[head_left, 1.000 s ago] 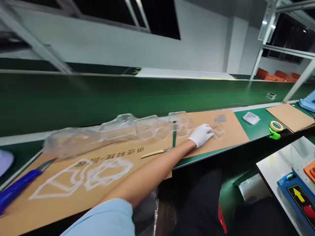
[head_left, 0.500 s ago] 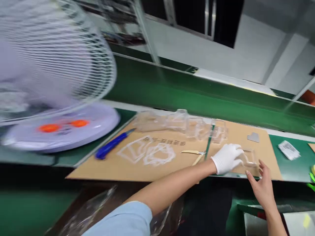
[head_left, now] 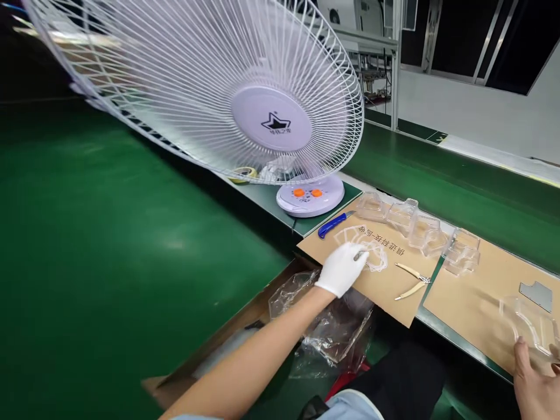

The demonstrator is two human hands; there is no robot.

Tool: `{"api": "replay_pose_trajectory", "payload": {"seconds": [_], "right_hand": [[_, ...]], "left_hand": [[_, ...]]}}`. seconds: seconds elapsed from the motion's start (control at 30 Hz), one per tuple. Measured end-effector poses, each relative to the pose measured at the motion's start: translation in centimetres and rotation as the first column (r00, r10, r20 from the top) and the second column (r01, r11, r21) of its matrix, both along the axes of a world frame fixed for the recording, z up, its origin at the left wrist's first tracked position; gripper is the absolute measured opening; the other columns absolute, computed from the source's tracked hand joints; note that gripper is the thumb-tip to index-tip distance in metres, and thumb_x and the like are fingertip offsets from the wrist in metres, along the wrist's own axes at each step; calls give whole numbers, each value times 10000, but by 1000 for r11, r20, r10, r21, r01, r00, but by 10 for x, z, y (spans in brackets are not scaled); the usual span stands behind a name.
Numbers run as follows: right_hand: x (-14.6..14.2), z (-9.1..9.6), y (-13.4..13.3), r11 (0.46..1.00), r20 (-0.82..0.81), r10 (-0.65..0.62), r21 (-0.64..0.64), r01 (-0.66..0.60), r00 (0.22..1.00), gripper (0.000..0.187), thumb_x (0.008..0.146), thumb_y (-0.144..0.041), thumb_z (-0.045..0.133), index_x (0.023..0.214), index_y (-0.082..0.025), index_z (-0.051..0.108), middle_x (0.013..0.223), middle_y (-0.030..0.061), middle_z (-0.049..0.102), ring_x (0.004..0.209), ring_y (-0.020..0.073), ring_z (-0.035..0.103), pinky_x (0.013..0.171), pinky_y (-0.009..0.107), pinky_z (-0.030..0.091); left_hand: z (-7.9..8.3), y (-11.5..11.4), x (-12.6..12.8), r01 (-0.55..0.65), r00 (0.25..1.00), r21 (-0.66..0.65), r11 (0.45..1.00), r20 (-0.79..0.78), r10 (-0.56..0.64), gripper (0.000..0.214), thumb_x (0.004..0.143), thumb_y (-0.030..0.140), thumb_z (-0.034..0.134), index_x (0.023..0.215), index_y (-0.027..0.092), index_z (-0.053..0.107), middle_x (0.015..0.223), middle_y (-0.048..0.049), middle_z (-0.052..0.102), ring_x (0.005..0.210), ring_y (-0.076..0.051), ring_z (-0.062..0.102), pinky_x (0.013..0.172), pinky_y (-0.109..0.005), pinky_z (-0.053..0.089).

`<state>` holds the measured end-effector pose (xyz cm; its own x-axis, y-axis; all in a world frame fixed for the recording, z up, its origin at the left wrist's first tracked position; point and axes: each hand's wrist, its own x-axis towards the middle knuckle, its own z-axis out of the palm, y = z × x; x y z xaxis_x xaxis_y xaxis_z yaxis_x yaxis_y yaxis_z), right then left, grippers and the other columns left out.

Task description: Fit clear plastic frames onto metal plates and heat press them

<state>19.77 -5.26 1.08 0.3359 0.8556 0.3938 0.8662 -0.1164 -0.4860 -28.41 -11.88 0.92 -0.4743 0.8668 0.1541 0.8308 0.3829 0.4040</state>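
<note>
A transparent plastic blister shell point(head_left: 527, 324) sits tilted on a kraft cardboard sheet point(head_left: 472, 309) at lower right of the frame, held at its near edge by the person's bare right hand point(head_left: 536, 389), the thumb and fingertips point(head_left: 521, 356) curled against it and the hand cut off by the frame's corner. At centre, the white-gloved left hand point(head_left: 342, 269) lies on a tangle of thin transparent plastic offcuts point(head_left: 374, 258), fingers together; whether it grips them cannot be told. The offcuts rest on a second cardboard sheet point(head_left: 350, 274) printed with dark Chinese characters, a strip of green bench mat point(head_left: 431, 297) between the two sheets. A row of blister shells point(head_left: 413, 221) runs along the far side of the cardboard, and a grey flat piece point(head_left: 536, 296) lies just beside the held shell. Cream-handled snips point(head_left: 411, 281) lie right of the gloved hand, a blue utility knife point(head_left: 333, 225) near the sheet's upper edge. A desk fan point(head_left: 271, 116) with a white wire guard fills the upper left, its round base point(head_left: 310, 195) bearing two orange knobs. Below the bench, a crumpled plastic bag point(head_left: 326, 326) sits in a cardboard box point(head_left: 227, 337) under the gloved forearm.
</note>
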Motion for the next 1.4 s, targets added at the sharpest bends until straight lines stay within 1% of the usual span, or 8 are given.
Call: {"api": "replay_pose_trajectory", "payload": {"seconds": [0.1, 0.2, 0.33, 0.53, 0.73, 1.1, 1.27, 1.4], "right_hand": [[8, -3, 10, 1000, -10, -8, 21, 8, 1000, 827, 790, -661, 752, 1435, -157, 636, 1102, 237, 711, 1121, 516, 619, 910, 652, 535], [12, -3, 16, 989, 22, 53, -136, -50, 998, 953, 816, -745, 695, 1493, -82, 586, 1244, 297, 693, 1230, 546, 597, 964, 686, 530], [12, 7, 1, 980, -8, 59, -188, -60, 998, 1163, 824, -807, 672, 1618, 8, 428, 1509, 378, 548, 1491, 578, 408, 1101, 732, 469], [10, 22, -55, 992, -120, -27, -128, 11, 992, 871, 901, -721, 608, 1534, -124, 572, 1445, 307, 622, 1354, 525, 593, 1038, 731, 529], [31, 9, -102, 999, -175, -16, -45, 8, 984, 572, 889, -619, 683, 1314, -239, 724, 1375, 163, 692, 1136, 410, 729, 1014, 597, 582], [53, -12, -175, 990, -420, -7, -131, -52, 908, 680, 822, -753, 695, 1277, -251, 747, 1388, 128, 728, 1248, 419, 705, 996, 542, 589], [31, 7, -197, 988, -434, -39, -150, -30, 900, 711, 794, -804, 705, 1201, -226, 781, 1299, 144, 778, 1197, 419, 730, 998, 530, 610], [-28, 32, -190, 964, -709, 76, -128, -234, 701, 631, 861, -736, 747, 1208, -210, 778, 1297, 149, 789, 1254, 403, 725, 1138, 551, 560]], "left_hand": [[-2, 20, -20, 49, 997, -79, 996, -53, -53, 275, 995, 342, 614, 1113, 212, 826, 1107, -134, 754, 1064, -342, 680, 953, -446, 531], [-4, 35, -23, 85, 990, -142, 986, -99, -99, 247, 962, 305, 634, 986, 183, 848, 1064, -171, 746, 1050, -375, 662, 942, -475, 516], [-3, 43, -22, 89, 985, -151, 985, -131, -110, 262, 969, 256, 590, 897, 141, 814, 1097, -200, 735, 1097, -377, 641, 985, -479, 495], [2, 45, -22, 115, 987, -92, 989, -99, -124, 223, 970, 231, 560, 898, 130, 745, 1079, -210, 740, 1094, -374, 665, 1009, -481, 491], [28, 49, -15, 244, 967, 83, 966, 57, -249, 193, 1008, 281, 503, 1013, 206, 681, 952, -98, 759, 958, -304, 711, 930, -419, 526], [82, 72, 1, 394, 784, 395, 830, 327, -528, 238, 859, 363, 661, 1001, 205, 768, 1069, -42, 814, 1005, -230, 746, 934, -320, 584], [94, 68, 19, 352, 731, 529, 772, 360, -580, 264, 872, 384, 694, 1013, 181, 787, 1071, -61, 817, 1024, -243, 743, 978, -339, 589], [98, 35, 67, 456, 668, 682, 571, 162, -726, 216, 973, 347, 665, 1020, 194, 810, 1041, -63, 825, 972, -228, 758, 959, -349, 588]]}}
